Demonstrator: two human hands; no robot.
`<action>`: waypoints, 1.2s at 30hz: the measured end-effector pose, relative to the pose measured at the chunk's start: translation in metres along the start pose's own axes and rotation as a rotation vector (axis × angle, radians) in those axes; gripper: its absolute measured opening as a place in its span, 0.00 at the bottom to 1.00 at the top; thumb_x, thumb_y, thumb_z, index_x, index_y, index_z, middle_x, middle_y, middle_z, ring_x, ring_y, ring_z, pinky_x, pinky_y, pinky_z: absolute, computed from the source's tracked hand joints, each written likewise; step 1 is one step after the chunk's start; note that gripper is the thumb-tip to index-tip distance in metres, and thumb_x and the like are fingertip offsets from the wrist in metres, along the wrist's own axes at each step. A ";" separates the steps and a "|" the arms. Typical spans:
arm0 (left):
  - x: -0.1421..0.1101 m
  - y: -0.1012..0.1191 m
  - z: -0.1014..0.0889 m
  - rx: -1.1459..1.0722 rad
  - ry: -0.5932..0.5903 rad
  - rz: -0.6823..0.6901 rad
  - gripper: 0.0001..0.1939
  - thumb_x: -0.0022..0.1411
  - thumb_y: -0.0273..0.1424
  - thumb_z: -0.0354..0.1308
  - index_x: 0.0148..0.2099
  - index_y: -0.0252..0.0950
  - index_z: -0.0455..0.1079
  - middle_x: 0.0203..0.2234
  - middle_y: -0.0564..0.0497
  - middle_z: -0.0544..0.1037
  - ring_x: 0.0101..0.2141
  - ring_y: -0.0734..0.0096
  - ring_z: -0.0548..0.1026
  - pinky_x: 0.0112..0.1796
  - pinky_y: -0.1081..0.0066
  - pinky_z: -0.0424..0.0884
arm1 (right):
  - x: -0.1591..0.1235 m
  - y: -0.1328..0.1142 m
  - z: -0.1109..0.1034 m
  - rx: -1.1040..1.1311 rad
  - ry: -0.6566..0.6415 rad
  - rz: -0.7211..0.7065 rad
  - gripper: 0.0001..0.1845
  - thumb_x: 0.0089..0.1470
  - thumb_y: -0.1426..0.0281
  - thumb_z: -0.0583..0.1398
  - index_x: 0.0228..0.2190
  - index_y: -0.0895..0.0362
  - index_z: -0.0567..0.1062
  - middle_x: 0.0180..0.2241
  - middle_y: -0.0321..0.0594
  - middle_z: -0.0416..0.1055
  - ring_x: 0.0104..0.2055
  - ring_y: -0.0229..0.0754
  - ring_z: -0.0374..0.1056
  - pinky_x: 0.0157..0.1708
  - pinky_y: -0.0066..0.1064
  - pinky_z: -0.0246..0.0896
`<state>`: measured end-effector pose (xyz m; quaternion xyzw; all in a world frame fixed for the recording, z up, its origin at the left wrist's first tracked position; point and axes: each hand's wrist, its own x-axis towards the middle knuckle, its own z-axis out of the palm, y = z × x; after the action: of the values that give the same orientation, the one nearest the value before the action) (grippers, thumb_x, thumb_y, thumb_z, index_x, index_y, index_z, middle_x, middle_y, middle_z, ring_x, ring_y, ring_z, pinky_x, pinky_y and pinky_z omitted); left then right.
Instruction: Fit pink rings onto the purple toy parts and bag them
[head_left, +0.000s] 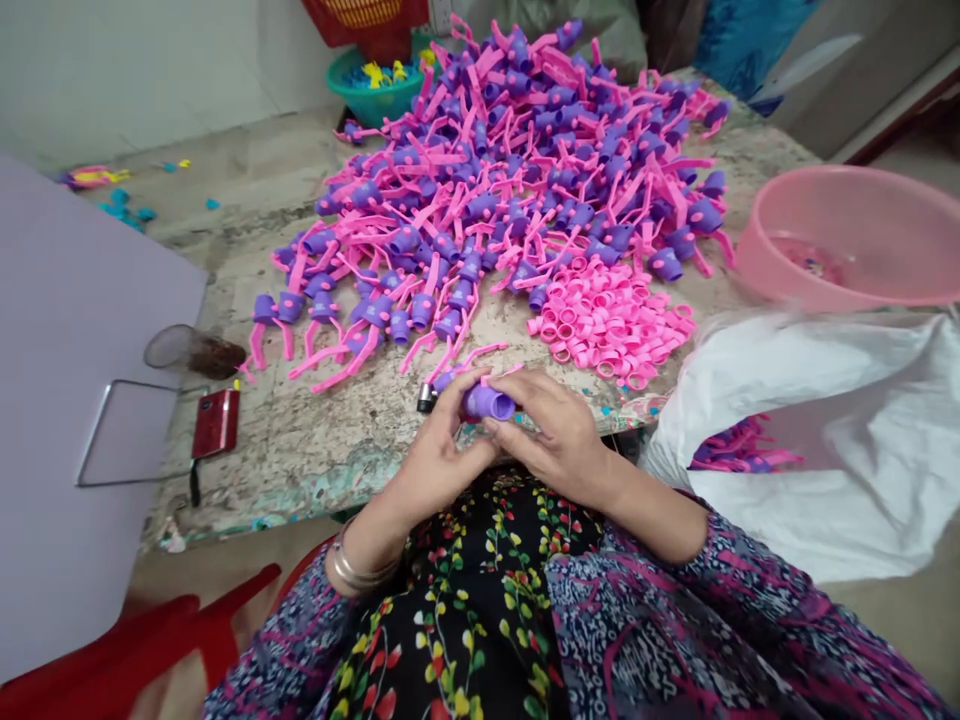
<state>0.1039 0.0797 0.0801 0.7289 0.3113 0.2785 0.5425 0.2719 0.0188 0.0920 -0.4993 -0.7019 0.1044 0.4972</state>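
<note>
**Purple plastic part [487, 403] held in both hands just over the tabletop's [300, 470] near edge**
Left hand [439, 455] and right hand [555, 430] curl their fingers closed around it; a large heap of purple-and-pink pieces [487, 190] lies ahead, beside loose pink rings [607, 325].

A red phone [215, 422] lies beside a tipped glass [193, 352] (brown dregs inside) while a teal bowl [373, 88] sits farther off

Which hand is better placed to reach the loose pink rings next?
Right, probably: the right hand sits nearer the pile of pink plastic rings, which lies ahead of it, while the left hand is farther away. Both hands are on the purple plastic piece.
</note>
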 end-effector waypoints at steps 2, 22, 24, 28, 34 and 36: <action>-0.001 0.002 -0.009 -0.169 -0.157 -0.057 0.33 0.57 0.30 0.63 0.63 0.48 0.59 0.60 0.46 0.66 0.58 0.57 0.68 0.56 0.61 0.68 | -0.004 -0.001 -0.004 0.059 -0.048 -0.032 0.16 0.62 0.70 0.57 0.51 0.56 0.67 0.45 0.47 0.73 0.50 0.45 0.70 0.48 0.41 0.69; 0.005 -0.005 0.009 -0.457 -0.264 -0.363 0.30 0.44 0.39 0.73 0.49 0.39 0.70 0.36 0.53 0.74 0.28 0.77 0.71 0.31 0.76 0.69 | -0.038 0.003 -0.019 0.165 -0.120 0.072 0.18 0.63 0.69 0.57 0.54 0.54 0.67 0.47 0.45 0.74 0.50 0.41 0.70 0.49 0.35 0.68; 0.006 -0.003 0.012 -0.408 -0.204 -0.393 0.27 0.43 0.35 0.74 0.46 0.38 0.71 0.34 0.54 0.74 0.28 0.78 0.70 0.31 0.77 0.68 | -0.041 0.010 -0.027 0.115 -0.144 0.081 0.17 0.63 0.69 0.58 0.53 0.55 0.68 0.46 0.44 0.75 0.49 0.41 0.71 0.47 0.34 0.68; 0.008 -0.002 0.019 -0.396 -0.127 -0.458 0.21 0.48 0.34 0.71 0.43 0.38 0.68 0.25 0.59 0.71 0.22 0.81 0.68 0.24 0.79 0.65 | -0.053 0.045 -0.050 -0.379 -0.035 0.248 0.09 0.63 0.70 0.56 0.39 0.58 0.76 0.34 0.44 0.73 0.39 0.44 0.69 0.40 0.37 0.67; 0.013 -0.002 0.024 -0.479 -0.092 -0.484 0.21 0.50 0.35 0.70 0.42 0.38 0.64 0.24 0.59 0.71 0.21 0.80 0.69 0.21 0.80 0.65 | -0.069 0.093 -0.062 -0.986 -0.201 0.480 0.15 0.61 0.66 0.55 0.39 0.60 0.80 0.32 0.47 0.67 0.34 0.48 0.62 0.34 0.40 0.60; 0.015 0.000 0.026 -0.526 -0.099 -0.501 0.22 0.50 0.36 0.70 0.43 0.38 0.63 0.23 0.59 0.72 0.21 0.79 0.70 0.20 0.80 0.64 | -0.069 0.097 -0.060 -1.031 -0.258 0.487 0.15 0.62 0.67 0.54 0.37 0.59 0.80 0.32 0.47 0.66 0.34 0.49 0.61 0.34 0.41 0.59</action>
<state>0.1324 0.0749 0.0745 0.4782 0.3712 0.1719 0.7771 0.3783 -0.0111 0.0177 -0.8071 -0.5818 -0.0795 0.0622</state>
